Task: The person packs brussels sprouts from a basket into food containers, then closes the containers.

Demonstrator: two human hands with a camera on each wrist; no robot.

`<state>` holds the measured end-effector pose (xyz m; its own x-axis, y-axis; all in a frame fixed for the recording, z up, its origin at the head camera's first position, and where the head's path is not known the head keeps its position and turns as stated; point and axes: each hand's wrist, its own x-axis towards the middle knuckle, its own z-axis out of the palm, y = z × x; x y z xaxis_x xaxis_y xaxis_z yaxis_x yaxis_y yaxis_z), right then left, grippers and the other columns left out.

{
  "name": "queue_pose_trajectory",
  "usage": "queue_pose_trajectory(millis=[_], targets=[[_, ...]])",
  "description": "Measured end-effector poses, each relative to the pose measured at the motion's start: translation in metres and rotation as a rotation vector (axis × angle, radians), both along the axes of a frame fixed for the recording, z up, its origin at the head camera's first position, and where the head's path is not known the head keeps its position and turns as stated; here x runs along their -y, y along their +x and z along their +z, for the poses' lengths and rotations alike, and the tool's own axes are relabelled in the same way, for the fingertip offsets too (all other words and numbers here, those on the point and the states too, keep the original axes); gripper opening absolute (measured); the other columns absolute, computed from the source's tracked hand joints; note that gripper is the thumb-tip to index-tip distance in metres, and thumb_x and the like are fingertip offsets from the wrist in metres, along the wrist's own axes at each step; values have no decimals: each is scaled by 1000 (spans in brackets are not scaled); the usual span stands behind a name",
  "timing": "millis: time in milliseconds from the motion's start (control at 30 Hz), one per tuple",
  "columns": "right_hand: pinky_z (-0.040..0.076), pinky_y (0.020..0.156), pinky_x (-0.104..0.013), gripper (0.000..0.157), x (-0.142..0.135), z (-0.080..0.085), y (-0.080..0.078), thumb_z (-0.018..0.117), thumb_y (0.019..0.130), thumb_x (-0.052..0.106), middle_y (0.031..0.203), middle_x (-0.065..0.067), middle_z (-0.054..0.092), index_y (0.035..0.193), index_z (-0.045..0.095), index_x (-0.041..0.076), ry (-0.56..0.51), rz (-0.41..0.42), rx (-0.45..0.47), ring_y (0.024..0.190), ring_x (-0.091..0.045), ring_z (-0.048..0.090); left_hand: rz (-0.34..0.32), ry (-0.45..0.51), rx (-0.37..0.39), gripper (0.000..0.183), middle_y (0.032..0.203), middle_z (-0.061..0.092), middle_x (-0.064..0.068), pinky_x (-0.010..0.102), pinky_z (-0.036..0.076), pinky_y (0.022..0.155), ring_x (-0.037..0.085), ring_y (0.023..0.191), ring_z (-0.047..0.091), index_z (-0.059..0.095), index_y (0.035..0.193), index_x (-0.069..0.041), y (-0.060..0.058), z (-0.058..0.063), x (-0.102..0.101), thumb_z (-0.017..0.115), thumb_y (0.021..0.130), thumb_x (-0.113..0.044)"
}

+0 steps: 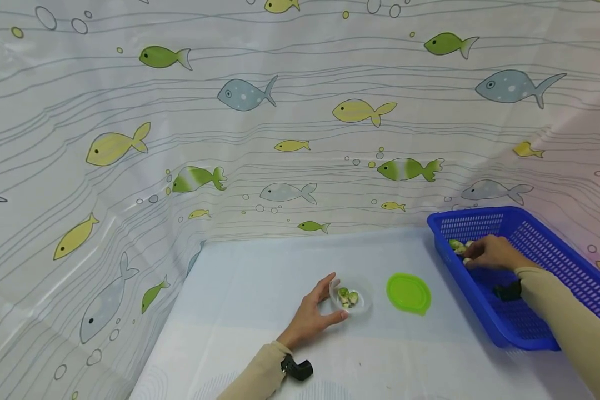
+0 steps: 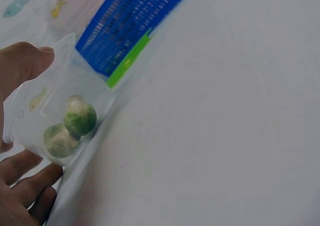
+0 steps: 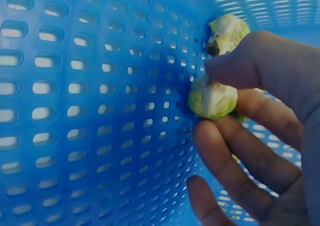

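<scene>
My left hand [image 1: 310, 316] holds a small clear plastic container [image 1: 365, 294], thumb on one side and fingers on the other. Several Brussels sprouts [image 1: 349, 298] lie in the container; two of them [image 2: 75, 123] show through its wall in the left wrist view. Over at the right, my right hand [image 1: 495, 253] reaches inside a blue plastic basket [image 1: 480, 312]. Between thumb and fingers it pinches a Brussels sprout [image 3: 214, 100] beside the slotted wall. Another sprout [image 3: 229, 29] sits just behind the thumb; the fingers partly hide others below.
A bright green lid [image 1: 408, 293] lies flat on the white-covered table [image 1: 250, 289], between container and basket. Behind the table hangs a fish-patterned curtain [image 1: 300, 166], which also runs along the left side. Each wrist carries a small black camera [image 1: 297, 368].
</scene>
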<state>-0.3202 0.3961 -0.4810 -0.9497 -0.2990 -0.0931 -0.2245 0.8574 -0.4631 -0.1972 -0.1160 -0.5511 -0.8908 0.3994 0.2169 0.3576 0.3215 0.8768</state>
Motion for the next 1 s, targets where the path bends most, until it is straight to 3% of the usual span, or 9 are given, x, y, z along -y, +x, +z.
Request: queue_pose_trajectory(millis=[333,700,833,1000], targets=[[64,81,-49,37,1,1,2,89,83,22,100,-17,80,107,80,-4,-26,19,5,90,-29,75,-2,-16,-16,92,162,52,8,51,46,120,32,144,56,33,166,-12,-1,1,-1,84,93,-32],[65,81,-46,35,-2,2,4,87,87,23,104,-17,80,111,80,-2,-50,48,-21,93,-30,76,14,17,6,91,162,52,12,57,43,120,37,145,55,35,165,-12,0,2,-5,86,90,-16],[64,86,-49,32,-3,2,4,83,93,22,109,-17,80,116,80,0,-51,104,-36,98,-32,76,25,29,7,89,160,51,20,61,42,120,41,144,54,35,164,-9,8,14,-7,85,90,-12],[58,94,-64,33,-1,6,7,78,97,19,120,-26,75,123,76,0,-65,145,-71,112,-47,70,29,37,-2,86,158,54,22,58,44,119,41,142,57,38,162,-9,21,36,-8,84,89,-10]])
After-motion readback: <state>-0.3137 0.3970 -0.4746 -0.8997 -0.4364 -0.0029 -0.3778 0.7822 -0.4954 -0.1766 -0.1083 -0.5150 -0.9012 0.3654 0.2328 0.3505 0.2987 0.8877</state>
